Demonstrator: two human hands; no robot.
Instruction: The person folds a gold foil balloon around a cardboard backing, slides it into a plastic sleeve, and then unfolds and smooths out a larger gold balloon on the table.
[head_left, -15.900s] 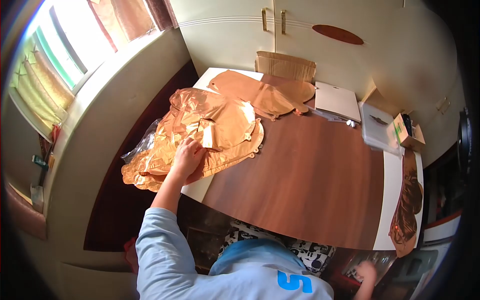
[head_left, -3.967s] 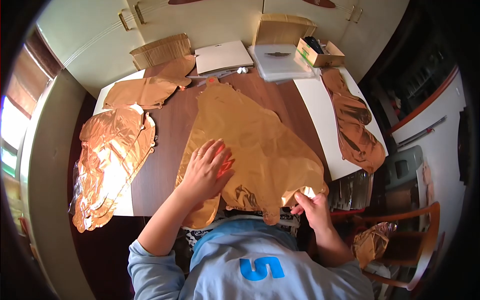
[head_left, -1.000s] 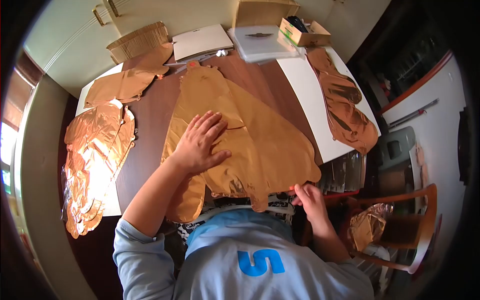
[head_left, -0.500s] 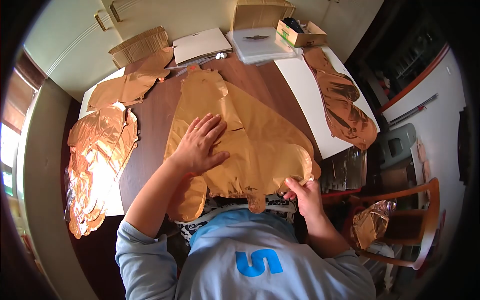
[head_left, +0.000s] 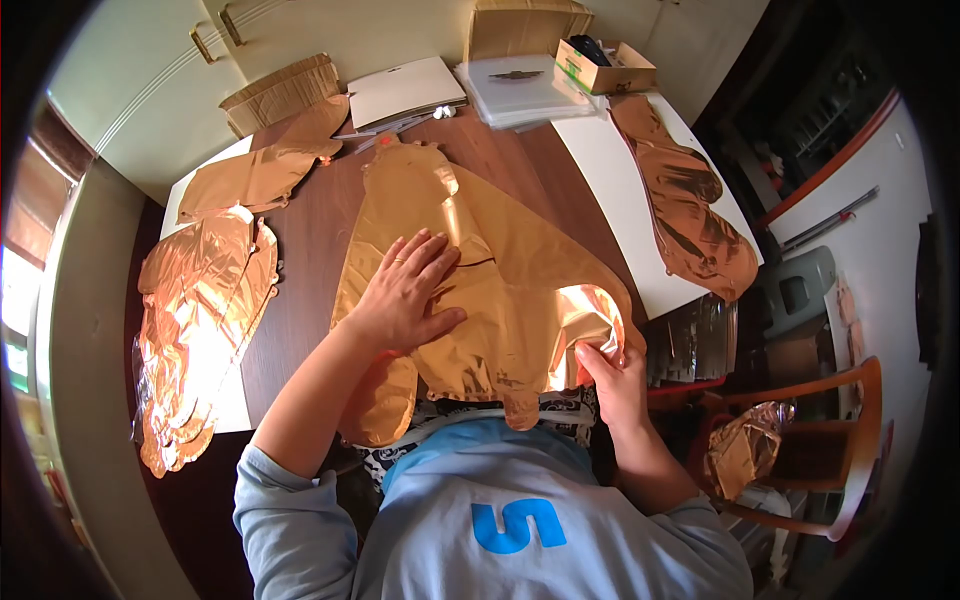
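A large flat gold foil sheet with rounded lobes (head_left: 500, 330) covers the near middle of the wooden table (head_left: 510, 165) and hangs over its front edge. My left hand (head_left: 405, 290) lies flat on its left part, fingers spread and holding nothing. At the right edge of the foil, my right hand (head_left: 615, 380) pinches a lobe between thumb and fingers. The foil beside that thumb is creased and catches bright light.
More foil pieces lie at the left (head_left: 205, 290), the back left (head_left: 250, 175) and on a white board at the right (head_left: 690, 205). Clear plastic sleeves (head_left: 520, 95), a small box (head_left: 625, 75) and white sheets (head_left: 405, 90) stand behind. A wooden chair (head_left: 860, 420) is at the right.
My right hand has moved slightly up and right with the foil edge, which now bends and shines there. My left hand has shifted only slightly.
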